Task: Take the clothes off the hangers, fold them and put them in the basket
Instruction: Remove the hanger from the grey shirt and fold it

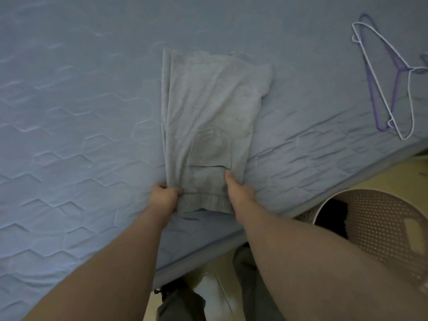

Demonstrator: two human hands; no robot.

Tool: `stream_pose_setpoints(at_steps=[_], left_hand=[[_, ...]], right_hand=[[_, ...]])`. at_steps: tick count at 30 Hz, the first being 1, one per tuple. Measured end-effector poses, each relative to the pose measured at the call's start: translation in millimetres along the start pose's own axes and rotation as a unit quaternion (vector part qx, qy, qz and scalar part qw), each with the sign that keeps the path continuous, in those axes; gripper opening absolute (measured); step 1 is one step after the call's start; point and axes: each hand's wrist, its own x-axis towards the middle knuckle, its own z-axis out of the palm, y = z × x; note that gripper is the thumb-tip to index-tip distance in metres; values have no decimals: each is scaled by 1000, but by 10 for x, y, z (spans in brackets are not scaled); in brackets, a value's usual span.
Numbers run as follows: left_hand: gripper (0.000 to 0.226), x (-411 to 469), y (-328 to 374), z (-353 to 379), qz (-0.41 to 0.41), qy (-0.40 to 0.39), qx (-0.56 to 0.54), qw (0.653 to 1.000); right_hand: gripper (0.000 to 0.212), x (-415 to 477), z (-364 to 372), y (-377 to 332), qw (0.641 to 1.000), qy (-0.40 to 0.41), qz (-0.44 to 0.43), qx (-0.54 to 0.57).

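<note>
Folded grey trousers [208, 117] lie centre on the blue mattress [81, 112]. Toward 6 o'clock, the left hand [163, 196] curls around the waistband's left corner. The right hand [238, 191] pinches its right edge, thumb on top. The basket [382, 216] sits at 4 o'clock.

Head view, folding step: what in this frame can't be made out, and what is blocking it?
Head view: fingers of the right hand, hidden under the grey garment; only the thumb shows.
Fingertips of the left hand, curled under the waistband.
The basket: partly covered by the right forearm, cut by the right edge; the dark thing inside is too dim to identify.
The hangers: their hooks run off the right edge.
</note>
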Motion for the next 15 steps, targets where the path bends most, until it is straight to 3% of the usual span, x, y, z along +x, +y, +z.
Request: stream_pose_setpoints(at_steps=[7, 10, 15], left_hand=[[22, -199, -152, -275, -40, -118, -147, 981], [22, -362, -377, -476, -28, -122, -94, 988], [41, -547, -884, -854, -21, -91, 119, 989]], right_hand=[[75, -335, 16, 395, 998, 9, -63, -10], [71, -536, 76, 607, 999, 24, -30, -36], [48, -1002, 194, 1192, 995, -13, 86, -39]])
